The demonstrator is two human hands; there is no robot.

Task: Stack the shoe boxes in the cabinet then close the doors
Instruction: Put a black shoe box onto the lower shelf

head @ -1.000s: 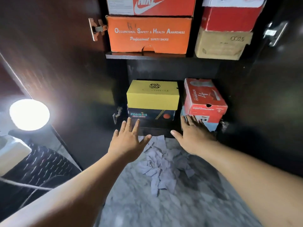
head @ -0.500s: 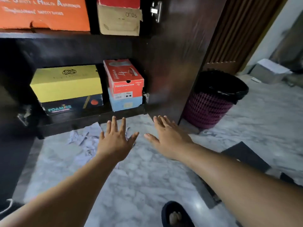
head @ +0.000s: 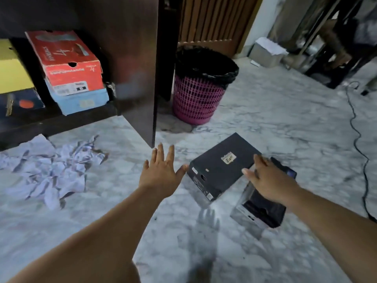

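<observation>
A black shoe box (head: 219,170) with a gold label lies on the marble floor right of the cabinet. My left hand (head: 162,173) hovers with fingers spread, its thumb close to the box's left corner. My right hand (head: 267,178) reaches over the box's right end, fingers straight. A second dark box (head: 263,211) lies under my right hand, partly hidden. In the cabinet's bottom shelf a red box (head: 67,60) sits on a light blue box (head: 81,101); a yellow box (head: 11,74) tops a dark one at the left edge. The right cabinet door (head: 134,64) stands open.
A pink mesh bin (head: 199,97) with a black liner stands behind the open door. Crumpled pale paper (head: 47,168) lies on the floor before the cabinet. A black cable (head: 357,139) runs along the right. A grey box (head: 267,52) and dark furniture sit far right.
My view has swung right, away from the cabinet shelves. Both hands moved right from the cabinet front to the black box on the floor.
</observation>
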